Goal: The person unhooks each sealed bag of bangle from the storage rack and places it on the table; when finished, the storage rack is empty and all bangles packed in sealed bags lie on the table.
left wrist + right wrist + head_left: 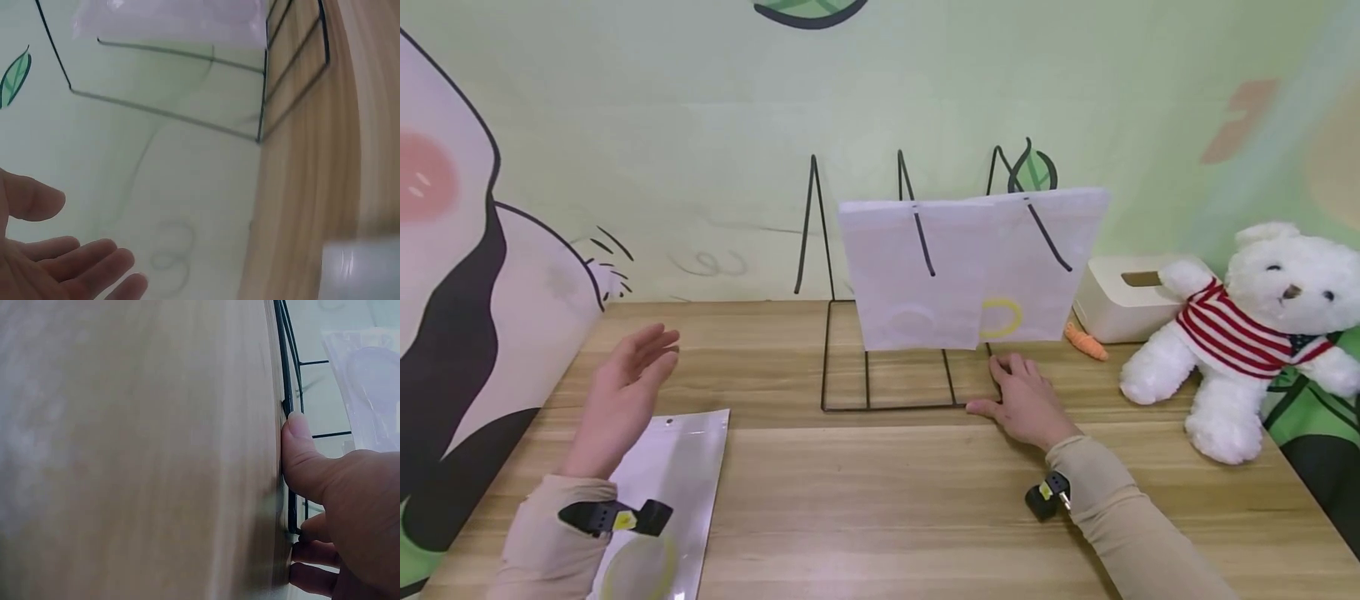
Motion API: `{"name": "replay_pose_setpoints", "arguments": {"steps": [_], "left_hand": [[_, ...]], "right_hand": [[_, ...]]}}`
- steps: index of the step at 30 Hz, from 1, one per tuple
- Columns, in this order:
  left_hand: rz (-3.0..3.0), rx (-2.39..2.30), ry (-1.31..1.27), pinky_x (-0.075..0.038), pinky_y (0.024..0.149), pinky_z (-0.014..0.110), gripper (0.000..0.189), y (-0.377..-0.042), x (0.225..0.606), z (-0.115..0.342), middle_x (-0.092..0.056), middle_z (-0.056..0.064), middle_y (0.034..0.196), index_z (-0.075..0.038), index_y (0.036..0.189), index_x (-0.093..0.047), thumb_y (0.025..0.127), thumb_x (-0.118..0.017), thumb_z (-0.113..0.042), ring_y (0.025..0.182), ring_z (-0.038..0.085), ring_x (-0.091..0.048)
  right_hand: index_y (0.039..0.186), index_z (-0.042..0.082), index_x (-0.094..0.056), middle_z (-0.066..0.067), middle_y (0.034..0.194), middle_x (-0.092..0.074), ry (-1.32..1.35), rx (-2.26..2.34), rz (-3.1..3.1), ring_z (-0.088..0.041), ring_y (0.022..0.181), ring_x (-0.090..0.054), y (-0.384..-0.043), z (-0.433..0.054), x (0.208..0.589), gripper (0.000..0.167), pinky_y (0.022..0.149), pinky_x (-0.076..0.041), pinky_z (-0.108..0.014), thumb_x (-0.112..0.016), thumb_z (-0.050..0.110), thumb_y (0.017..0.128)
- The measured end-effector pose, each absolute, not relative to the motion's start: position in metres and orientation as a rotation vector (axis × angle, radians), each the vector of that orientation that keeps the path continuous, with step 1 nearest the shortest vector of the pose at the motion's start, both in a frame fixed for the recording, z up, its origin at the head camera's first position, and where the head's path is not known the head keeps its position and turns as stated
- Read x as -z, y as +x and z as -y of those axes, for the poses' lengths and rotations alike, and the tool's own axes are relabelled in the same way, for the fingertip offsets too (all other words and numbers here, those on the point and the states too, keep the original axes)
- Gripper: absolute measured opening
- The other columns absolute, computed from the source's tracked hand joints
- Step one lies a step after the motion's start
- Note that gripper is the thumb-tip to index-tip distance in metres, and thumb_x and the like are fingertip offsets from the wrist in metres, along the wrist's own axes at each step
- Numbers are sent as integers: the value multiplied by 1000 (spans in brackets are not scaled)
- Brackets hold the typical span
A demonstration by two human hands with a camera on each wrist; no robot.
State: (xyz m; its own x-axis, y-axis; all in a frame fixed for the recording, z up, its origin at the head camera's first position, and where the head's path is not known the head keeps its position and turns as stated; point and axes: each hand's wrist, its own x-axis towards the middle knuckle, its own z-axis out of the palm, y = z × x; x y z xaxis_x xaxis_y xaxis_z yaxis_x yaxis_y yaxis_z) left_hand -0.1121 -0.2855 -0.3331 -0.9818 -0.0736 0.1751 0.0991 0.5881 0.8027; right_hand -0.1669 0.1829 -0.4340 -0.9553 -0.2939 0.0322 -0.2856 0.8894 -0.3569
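Note:
A black wire display rack [895, 408] stands on the table, its base flat and three bent hooks rising at the back. Two white plastic pouches [917, 300] hang from its middle and right hooks; a yellow ring shows on the right one. At the base's front right corner, my right hand [1030, 404] grips the wire, thumb [299, 440] on the front bar and fingers around the side. My left hand [628, 383] is raised with relaxed fingers, holding nothing. Below it lies another white pouch [696, 475], partly hidden by the left forearm.
Right of the rack are a white tissue box [1120, 308], a small orange carrot-shaped piece [1085, 342] and a white teddy bear [1240, 333] in a striped shirt. A wall with cartoon drawings [700, 167] rises behind the wooden table [865, 508].

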Motion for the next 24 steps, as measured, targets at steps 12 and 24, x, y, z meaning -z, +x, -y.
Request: {"name": "replay_pose_setpoints", "arguments": {"steps": [12,24], "left_hand": [[2383,1691,-76,-38,106,43,45,-151,347,201,-50,19,139,3,142,-38,101,-49,-11,128,29,-48],[2190,1888,-115,-41,104,34,39,-182,342,145,-54,12,135,0,137,-45,100,-51,-9,124,20,-52]], "right_hand": [[143,-10,-38,-24,137,-41,-459,572,-3032,-40,122,-39,-167,-183,434,85,98,-35,-59,-67,48,88],[142,-10,-39,-25,137,-42,-443,568,-3031,-40,122,-39,-166,-181,432,84,97,-36,-58,-68,46,88]]}}
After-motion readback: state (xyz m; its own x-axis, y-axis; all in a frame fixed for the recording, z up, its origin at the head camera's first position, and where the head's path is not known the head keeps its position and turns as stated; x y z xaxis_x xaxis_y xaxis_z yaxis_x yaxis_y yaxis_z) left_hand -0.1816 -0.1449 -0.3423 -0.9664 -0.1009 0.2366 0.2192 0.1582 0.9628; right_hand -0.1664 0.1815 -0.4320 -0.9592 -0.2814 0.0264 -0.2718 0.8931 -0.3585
